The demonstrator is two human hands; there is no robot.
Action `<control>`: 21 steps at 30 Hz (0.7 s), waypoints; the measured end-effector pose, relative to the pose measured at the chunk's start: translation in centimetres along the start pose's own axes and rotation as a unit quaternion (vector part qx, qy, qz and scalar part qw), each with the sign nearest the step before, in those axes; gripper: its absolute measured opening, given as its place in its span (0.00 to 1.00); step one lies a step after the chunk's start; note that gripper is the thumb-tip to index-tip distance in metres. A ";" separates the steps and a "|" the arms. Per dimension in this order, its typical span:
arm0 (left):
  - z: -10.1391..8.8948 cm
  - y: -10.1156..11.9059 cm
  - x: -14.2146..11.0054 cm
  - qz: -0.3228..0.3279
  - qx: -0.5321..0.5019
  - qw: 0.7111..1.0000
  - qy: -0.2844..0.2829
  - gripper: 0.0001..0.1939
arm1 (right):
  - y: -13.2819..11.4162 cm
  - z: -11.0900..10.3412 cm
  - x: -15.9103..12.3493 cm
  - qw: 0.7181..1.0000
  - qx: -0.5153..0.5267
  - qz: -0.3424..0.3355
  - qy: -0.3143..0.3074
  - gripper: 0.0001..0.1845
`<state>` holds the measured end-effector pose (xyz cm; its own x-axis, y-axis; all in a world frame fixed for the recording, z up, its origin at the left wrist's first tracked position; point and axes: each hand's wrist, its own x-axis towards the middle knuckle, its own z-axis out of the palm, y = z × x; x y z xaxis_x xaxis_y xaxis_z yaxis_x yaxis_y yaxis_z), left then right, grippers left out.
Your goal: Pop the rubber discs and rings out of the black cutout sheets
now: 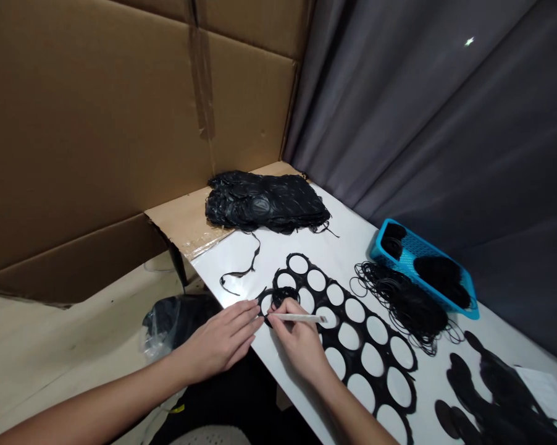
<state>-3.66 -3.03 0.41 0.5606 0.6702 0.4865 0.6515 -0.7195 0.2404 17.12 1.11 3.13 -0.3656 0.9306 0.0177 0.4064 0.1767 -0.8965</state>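
Note:
A black rubber-like sheet (360, 365) with rows of large round holes lies on the white table. At its near left corner, my left hand (230, 334) rests with fingers stretched out flat, the fingertips touching the sheet's edge. My right hand (301, 337) is closed around a slim white pen-like tool (301, 317), whose tip points left toward the left fingertips. The tip itself is too small to make out. Just beyond the right fingers sits a small bundle of thin black rings (285, 295), partly hidden by the hand.
A stack of black sheets (267, 203) lies at the back by a cardboard wall (121, 105). Rightward, a blue basket (427, 247) holds black pieces, with a heap of thin black rings (403, 303) beside it. Black discs (491, 389) lie front right. A black strip (246, 270) curls near the left edge.

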 end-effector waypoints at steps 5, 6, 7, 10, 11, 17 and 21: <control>-0.2 0.1 0.3 0.001 0.000 1.000 0.008 0.16 | 0.0 -0.2 0.1 1.000 -0.003 0.015 0.001 0.12; -0.2 0.1 0.3 0.000 0.000 1.000 0.008 0.16 | 0.0 -0.2 0.0 1.000 -0.006 0.008 -0.001 0.12; -0.2 0.1 0.4 -0.001 0.001 1.000 0.009 0.16 | 0.0 -0.2 0.0 1.000 -0.011 -0.004 -0.002 0.12; -0.1 0.1 0.4 0.001 0.003 1.000 0.002 0.16 | 0.1 0.3 -0.5 0.997 -0.052 -0.054 0.003 0.12; -0.1 0.1 0.4 0.001 0.004 1.000 -0.001 0.16 | 0.1 0.6 -0.7 0.994 -0.078 -0.080 0.003 0.11; 0.1 0.1 0.5 0.002 0.004 1.000 0.006 0.16 | 0.3 -1.0 0.8 0.951 -0.226 -0.209 0.014 0.11; 0.1 0.0 0.4 0.011 0.013 1.000 0.004 0.15 | 1.9 -7.2 5.3 0.956 -0.196 -0.064 0.209 0.10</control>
<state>-3.35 -2.72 0.52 0.5714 0.6523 0.4980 0.6519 -0.7294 0.2074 21.97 8.72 4.74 -0.0995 0.9257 0.3649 0.6939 0.3274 -0.6414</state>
